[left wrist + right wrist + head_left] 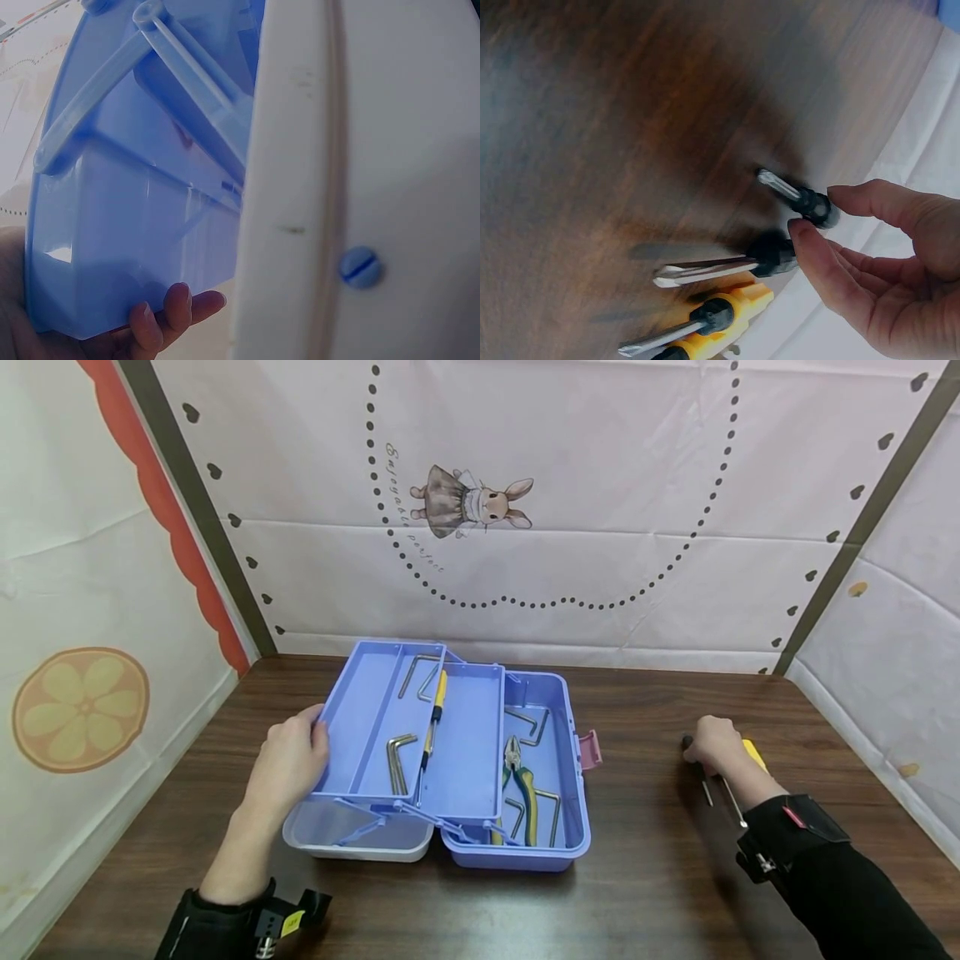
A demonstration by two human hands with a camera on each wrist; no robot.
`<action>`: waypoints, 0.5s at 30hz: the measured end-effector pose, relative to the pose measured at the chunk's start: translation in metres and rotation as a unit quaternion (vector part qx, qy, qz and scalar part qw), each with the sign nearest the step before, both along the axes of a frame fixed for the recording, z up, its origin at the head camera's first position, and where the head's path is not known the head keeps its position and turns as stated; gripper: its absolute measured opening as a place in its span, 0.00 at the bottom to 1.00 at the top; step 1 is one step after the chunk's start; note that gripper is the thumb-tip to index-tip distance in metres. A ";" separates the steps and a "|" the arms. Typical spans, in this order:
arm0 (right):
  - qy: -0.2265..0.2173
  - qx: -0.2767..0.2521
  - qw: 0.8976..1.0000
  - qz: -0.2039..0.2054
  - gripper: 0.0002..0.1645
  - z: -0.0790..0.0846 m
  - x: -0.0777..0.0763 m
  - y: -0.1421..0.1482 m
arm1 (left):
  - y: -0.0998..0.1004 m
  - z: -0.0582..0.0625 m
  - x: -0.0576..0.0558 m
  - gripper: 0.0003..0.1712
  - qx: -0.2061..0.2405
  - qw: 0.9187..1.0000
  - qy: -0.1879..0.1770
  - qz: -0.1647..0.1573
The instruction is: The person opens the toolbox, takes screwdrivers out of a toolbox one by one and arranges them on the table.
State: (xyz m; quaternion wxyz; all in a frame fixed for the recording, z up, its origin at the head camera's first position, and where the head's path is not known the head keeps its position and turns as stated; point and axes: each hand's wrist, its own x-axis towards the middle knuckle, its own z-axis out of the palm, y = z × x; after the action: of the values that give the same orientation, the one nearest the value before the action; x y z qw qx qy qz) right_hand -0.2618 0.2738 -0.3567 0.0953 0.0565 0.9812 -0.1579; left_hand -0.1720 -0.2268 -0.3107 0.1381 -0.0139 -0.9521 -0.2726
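A blue toolbox (517, 858) stands unfolded. My left hand (288, 756) grips the left edge of its raised upper tray (352, 727), its fingertips curled up under the tray's underside in the left wrist view. Far to the right, my right hand (716, 745) is low over the table. Its thumb and index finger pinch the black handle of a short screwdriver (814, 206). Next to that lie a longer black-handled screwdriver (772, 255) and a yellow-and-black screwdriver (716, 315), their shafts pointing the same way.
Hex keys (397, 764) lie in the upper tray, and a yellow-and-black screwdriver (437, 702) lies along its divider. Pliers (528, 802) and more hex keys are in the bottom. A pink latch (590, 750) sticks out right. White printed cloth (600, 460) walls the table (637, 893).
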 end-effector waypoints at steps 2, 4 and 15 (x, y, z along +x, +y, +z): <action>0.021 0.018 1.000 0.006 0.10 0.003 0.001 0.000 | 0.000 0.000 0.000 0.21 0.000 1.000 0.000 -0.001; 0.039 0.024 0.999 0.010 0.12 0.011 0.006 -0.005 | 0.000 0.000 0.000 0.21 0.000 1.000 0.002 -0.001; 0.154 -0.012 0.983 0.098 0.13 0.043 0.015 -0.055 | -0.001 0.000 0.000 0.21 -0.005 1.000 0.010 0.002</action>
State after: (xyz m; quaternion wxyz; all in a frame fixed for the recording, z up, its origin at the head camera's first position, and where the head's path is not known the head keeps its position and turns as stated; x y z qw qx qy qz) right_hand -0.2465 0.2192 -0.3133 -0.0413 -0.0666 0.9829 -0.1667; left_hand -0.1724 -0.2277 -0.3110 0.1486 -0.0152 -0.9520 -0.2673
